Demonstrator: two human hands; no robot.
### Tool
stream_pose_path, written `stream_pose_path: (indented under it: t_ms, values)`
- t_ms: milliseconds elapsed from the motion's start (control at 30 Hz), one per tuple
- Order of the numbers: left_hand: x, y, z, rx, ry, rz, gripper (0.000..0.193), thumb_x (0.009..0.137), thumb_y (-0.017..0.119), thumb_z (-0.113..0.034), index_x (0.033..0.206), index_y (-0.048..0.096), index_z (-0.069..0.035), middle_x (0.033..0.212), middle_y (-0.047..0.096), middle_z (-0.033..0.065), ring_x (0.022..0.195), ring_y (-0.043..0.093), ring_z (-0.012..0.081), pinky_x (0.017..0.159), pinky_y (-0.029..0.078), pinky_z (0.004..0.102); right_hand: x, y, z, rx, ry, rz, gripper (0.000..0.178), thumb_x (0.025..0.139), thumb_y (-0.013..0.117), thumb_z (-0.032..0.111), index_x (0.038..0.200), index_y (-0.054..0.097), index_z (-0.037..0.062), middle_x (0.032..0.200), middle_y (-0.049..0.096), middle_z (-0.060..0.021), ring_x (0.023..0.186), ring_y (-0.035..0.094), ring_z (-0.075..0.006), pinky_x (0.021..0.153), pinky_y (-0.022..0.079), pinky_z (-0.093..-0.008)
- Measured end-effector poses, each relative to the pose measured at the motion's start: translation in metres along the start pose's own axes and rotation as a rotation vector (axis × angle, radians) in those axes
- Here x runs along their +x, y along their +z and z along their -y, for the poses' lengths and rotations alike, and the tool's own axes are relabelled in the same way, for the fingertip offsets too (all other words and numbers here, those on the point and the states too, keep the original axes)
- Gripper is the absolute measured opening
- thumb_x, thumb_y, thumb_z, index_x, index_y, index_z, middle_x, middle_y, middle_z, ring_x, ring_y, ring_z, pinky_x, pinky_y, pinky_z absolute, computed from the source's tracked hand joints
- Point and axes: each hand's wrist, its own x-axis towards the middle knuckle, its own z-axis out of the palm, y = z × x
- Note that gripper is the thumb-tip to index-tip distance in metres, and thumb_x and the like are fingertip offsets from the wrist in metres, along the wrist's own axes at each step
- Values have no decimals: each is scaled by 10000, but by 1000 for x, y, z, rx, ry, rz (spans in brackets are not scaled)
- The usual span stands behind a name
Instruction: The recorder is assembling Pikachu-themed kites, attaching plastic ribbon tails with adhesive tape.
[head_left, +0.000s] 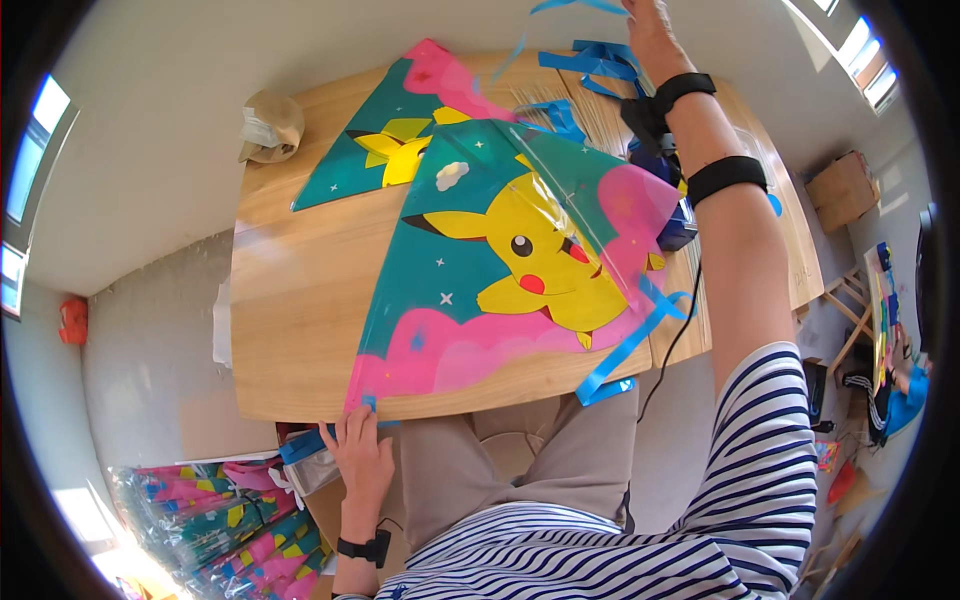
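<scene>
A teal and pink kite (410,300) printed with a yellow cartoon creature lies across the table, its lower left corner at the near edge. My left hand (360,455) has its fingers closed at that corner, beside a small blue tab (369,402). High at the far right, my right hand (655,40) is partly cut off by the picture's top edge. Its fingers are closed on a thin blue ribbon (575,5) that trails left. Another blue ribbon (625,355) hangs by the kite's right side. Under the kite's far part lies a second, similar kite (345,165).
On the wooden table (290,300) are thin sticks (590,115), blue ribbon bundles (600,62), a dark blue device (680,228) with a black cable, and a brown paper bag (272,127). Packed kites (220,525) lie at lower left. A cardboard box (843,190) sits right.
</scene>
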Motion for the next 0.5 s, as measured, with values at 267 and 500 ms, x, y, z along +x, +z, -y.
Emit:
stream_pose_path:
  t_ms: [267, 500]
  values:
    - [1, -2, -2, -5, -43, 53, 427, 722, 706, -81, 1134, 621, -6, 1270, 554, 98, 1231, 491, 330, 1168, 156, 639, -70, -12, -46, -765, 710, 287, 446, 815, 728, 334, 1136, 708, 25, 1200, 669, -230, 1115, 643, -392, 935, 510, -458]
    - [3, 0, -4, -1, -19, 2, 394, 744, 703, -102, 1119, 620, -12, 1260, 577, 98, 1226, 498, 342, 1165, 180, 587, -118, -13, -8, -1087, 252, 215, 264, 822, 638, 216, 1007, 740, 58, 1103, 686, -175, 1089, 635, -378, 886, 523, -472]
